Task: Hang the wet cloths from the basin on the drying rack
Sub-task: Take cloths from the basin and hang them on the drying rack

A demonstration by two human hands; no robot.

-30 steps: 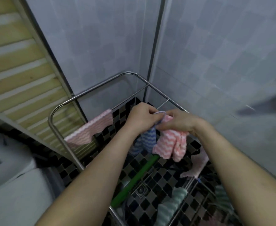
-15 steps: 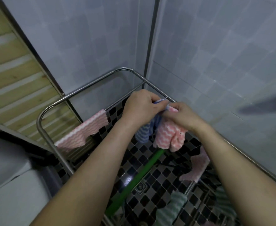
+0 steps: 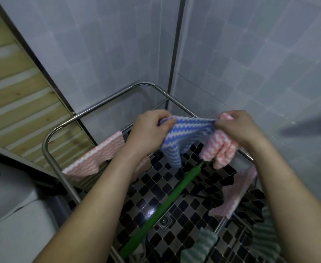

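A blue-and-white striped cloth [image 3: 182,137] is stretched between my two hands above the steel drying rack [image 3: 106,105]. My left hand [image 3: 148,128] pinches its left corner. My right hand [image 3: 239,128] pinches its right corner and also grips a bunched pink-and-white cloth [image 3: 219,150] that hangs under the palm. Another pink cloth [image 3: 95,158] hangs over a bar at the rack's left. A further pink cloth [image 3: 235,192] hangs over a bar at the right. The basin is out of view.
Grey tiled walls meet in a corner just behind the rack. A green pole [image 3: 163,207] slants over the black checkered floor below. Green striped cloths [image 3: 199,245] hang at the lower right. A wooden slatted panel [image 3: 13,88] stands left, a white appliance [image 3: 9,215] at the lower left.
My hands have moved apart, spreading the blue cloth out flat between them; before, both cloths were bunched together between my hands.
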